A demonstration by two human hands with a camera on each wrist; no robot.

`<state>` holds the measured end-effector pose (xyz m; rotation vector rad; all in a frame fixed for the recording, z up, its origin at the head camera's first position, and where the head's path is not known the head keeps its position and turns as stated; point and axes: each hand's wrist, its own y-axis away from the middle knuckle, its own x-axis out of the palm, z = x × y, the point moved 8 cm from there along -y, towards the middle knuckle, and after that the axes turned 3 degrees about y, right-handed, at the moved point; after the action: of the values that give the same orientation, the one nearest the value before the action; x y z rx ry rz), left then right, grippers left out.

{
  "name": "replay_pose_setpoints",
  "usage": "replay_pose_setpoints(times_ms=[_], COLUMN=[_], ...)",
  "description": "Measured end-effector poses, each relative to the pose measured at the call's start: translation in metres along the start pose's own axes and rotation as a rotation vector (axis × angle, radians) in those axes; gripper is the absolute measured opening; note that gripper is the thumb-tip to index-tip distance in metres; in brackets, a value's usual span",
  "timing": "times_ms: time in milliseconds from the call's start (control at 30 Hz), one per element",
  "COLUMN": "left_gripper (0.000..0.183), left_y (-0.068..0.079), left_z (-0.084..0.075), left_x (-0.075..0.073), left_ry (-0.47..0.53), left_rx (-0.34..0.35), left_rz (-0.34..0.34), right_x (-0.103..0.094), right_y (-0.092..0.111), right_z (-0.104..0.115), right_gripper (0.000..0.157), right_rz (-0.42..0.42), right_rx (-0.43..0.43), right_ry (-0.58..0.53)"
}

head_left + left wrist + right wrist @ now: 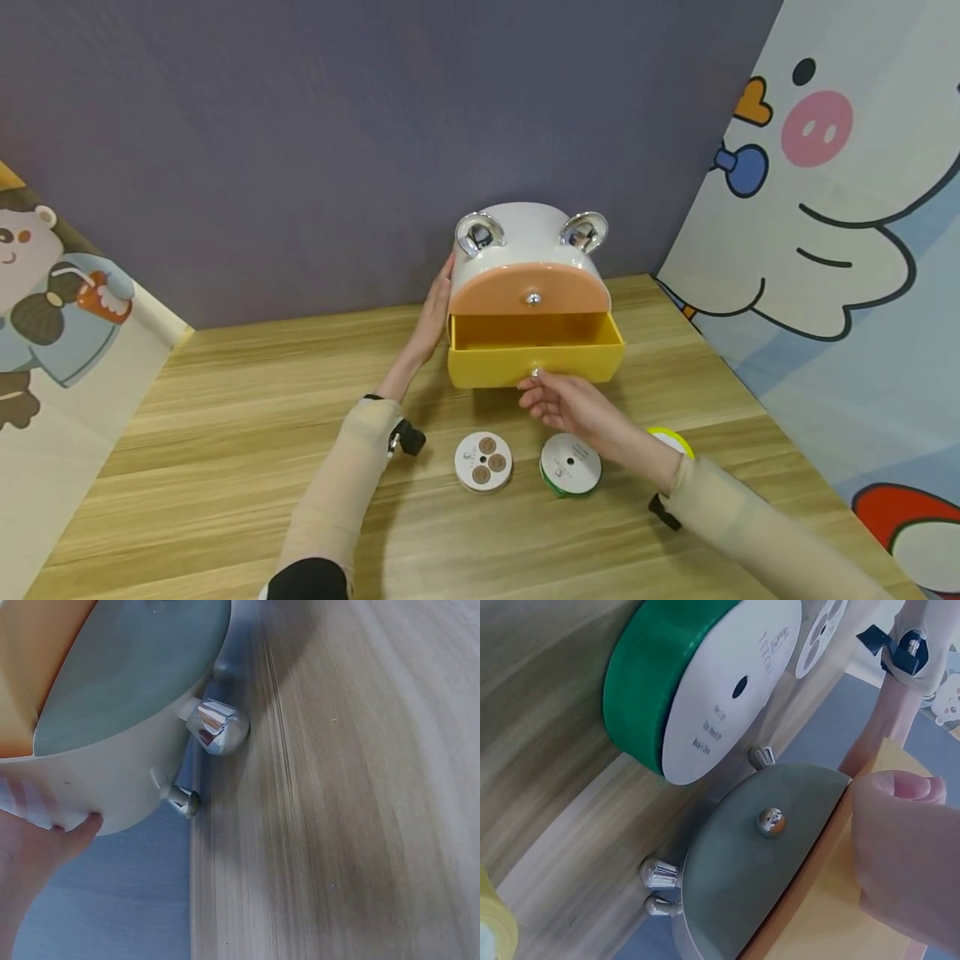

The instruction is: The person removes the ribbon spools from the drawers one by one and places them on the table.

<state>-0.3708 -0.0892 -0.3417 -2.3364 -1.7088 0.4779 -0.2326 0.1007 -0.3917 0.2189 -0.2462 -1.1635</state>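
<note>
Cabinet: the white animal-shaped cabinet (pixel 525 237) is standing upright on the wooden table (pixel 225 467), near the dark wall (pixel 300 167), and is wearing two silvery ears (pixel 583 233) on its upper front.
Yellow drawer: the yellow drawer (pixel 487 369) is jutting out of the cabinet's front, below the orange panel (pixel 487 292), and is showing its inside to the head camera.
Right hand: the right hand (pixel 573 408) is reaching in from the front, its fingers curling in and pinching the silver knob (pixel 536 372) of the yellow drawer (the right wrist view is hiding that knob behind the hand).
Left hand: the left hand (pixel 431 321) is lying along the cabinet's left side, its fingers extending nearly straight and touching the white shell; it is gripping nothing.
Underside of the front: a grey-green panel (pixel 735 840) is sitting beneath the yellow drawer and carrying a round knob (pixel 771 823) of its own; silvery feet (pixel 660 874) are holding the cabinet off the tabletop.
Spools: a white-faced spool with brown round patches (pixel 465 467) is lying flat in front of the cabinet; the green ribbon spool (pixel 558 467) is lying to its right, near the right hand; a yellow-edged spool (pixel 678 438) is peeking out from behind the right forearm, which is partly covering it.
Sleeves: pale sleeves (pixel 330 492) are covering both forearms.
</note>
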Motion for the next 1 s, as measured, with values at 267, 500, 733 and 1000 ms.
replay_pose_setpoints(times_ms=[267, 500, 733, 1000], left_gripper=[0.052, 0.052, 0.052, 0.051], left_y=[0.000, -0.002, -0.002, -0.008], left_z=[0.002, 0.002, 0.002, 0.021], left_x=[0.001, 0.001, 0.001, -0.002], left_ry=[0.003, 0.005, -0.002, -0.007], left_rx=[-0.003, 0.006, 0.012, 0.025], left_rz=[0.006, 0.017, 0.016, -0.004], right_x=[-0.002, -0.005, -0.007, -0.010], right_y=[-0.008, -0.013, -0.019, -0.026], right_z=[0.004, 0.006, 0.007, 0.009], right_gripper=[0.046, 0.045, 0.046, 0.044], right_rz=[0.006, -0.004, -0.009, -0.014], right_rx=[-0.017, -0.012, -0.007, -0.008], right_ry=[-0.002, 0.007, 0.003, -0.003])
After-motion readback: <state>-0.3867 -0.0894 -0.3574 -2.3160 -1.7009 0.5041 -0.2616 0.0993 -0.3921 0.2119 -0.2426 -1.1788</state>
